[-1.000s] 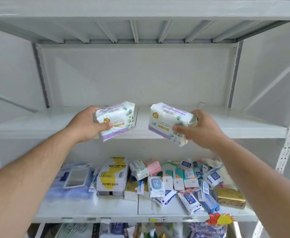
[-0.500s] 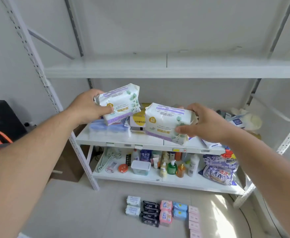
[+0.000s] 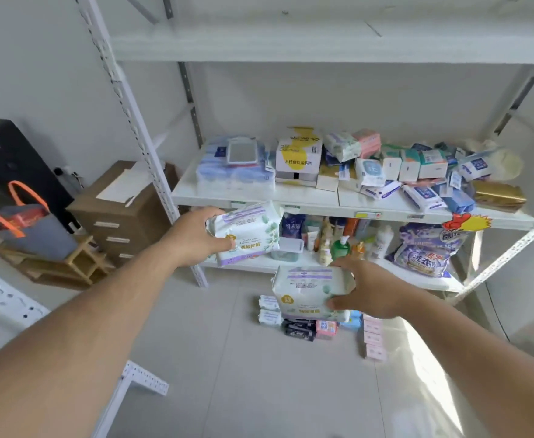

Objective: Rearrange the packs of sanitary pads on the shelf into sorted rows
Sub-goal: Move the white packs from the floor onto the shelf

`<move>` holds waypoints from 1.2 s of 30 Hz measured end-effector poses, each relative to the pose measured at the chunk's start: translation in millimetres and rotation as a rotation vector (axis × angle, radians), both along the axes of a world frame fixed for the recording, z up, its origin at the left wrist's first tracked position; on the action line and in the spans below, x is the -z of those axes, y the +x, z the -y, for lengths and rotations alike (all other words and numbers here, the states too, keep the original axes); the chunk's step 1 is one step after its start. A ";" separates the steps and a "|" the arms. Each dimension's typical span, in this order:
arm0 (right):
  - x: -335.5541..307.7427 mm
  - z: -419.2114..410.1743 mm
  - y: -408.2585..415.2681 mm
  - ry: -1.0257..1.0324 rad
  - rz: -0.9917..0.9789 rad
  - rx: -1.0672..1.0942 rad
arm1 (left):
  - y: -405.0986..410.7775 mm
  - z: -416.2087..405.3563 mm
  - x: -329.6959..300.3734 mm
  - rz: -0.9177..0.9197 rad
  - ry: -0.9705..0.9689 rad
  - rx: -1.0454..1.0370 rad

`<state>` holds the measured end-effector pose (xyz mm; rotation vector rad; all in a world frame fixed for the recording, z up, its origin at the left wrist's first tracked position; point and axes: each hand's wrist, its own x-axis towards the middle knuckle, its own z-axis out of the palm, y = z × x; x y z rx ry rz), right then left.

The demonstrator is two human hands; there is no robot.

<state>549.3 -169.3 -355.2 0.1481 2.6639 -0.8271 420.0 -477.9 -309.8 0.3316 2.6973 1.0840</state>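
Observation:
My left hand (image 3: 196, 237) grips a white pad pack with purple stripes and green leaves (image 3: 248, 235), held in front of the lower shelves. My right hand (image 3: 365, 289) grips a matching white pad pack (image 3: 306, 294), lower down, above the floor. Beneath it, rows of small packs (image 3: 300, 330) in white, black, pink and blue lie on the floor tiles, partly hidden by the right pack. The middle shelf (image 3: 259, 194) carries a jumble of several mixed packs (image 3: 411, 172) and a white-and-yellow box (image 3: 297, 156).
The top shelf (image 3: 291, 45) shows only its white front edge. The bottom shelf holds bottles (image 3: 340, 245) and a purple detergent bag (image 3: 426, 251). A brown drawer cabinet (image 3: 117, 216) and a grey bag with orange handles (image 3: 28, 229) stand at left. A white perforated rack post (image 3: 132, 121) stands between them and the shelves.
The view has dropped from the top shelf to the floor. Both hands have come down with their packs, the right one lower, now over the packs on the floor.

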 end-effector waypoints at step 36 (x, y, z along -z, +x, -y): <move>524.0 13.6 -74.7 -0.028 0.393 -0.008 | -149.9 -44.0 556.1 0.436 -0.309 0.200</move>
